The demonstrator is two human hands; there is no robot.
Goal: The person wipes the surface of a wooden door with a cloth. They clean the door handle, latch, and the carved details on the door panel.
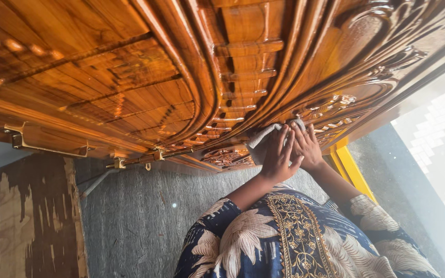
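A big carved wooden door (145, 77) fills the upper two thirds of the frame, glossy with varnish, its panels, curved mouldings and floral relief running from upper left to upper right. It looks heavy and rigid, and the shiny finish is probably slick under a palm; the raised carving near the centre seems the most delicate part. Brass hinges (27, 136) sit along its lower edge at the left. Below it, a grey fibrous floor (140, 221) spreads across the lower middle, with a worn plywood sheet (21, 221) at lower left and a yellow bar (354, 172) right of centre. The person's patterned blue garment (284, 242) occupies the bottom centre.

Just right of centre, both hands press a white cloth (263, 138) against the carved relief. The left hand (279, 154) lies flat with fingers spread over the cloth; the right hand (307, 146) overlaps beside it, fingers extended and close together, pinning the cloth's upper edge. The cloth appears soft, light and limp, bunching readily, so it is best held by flat pressure from the palms and fingertips rather than pinched.
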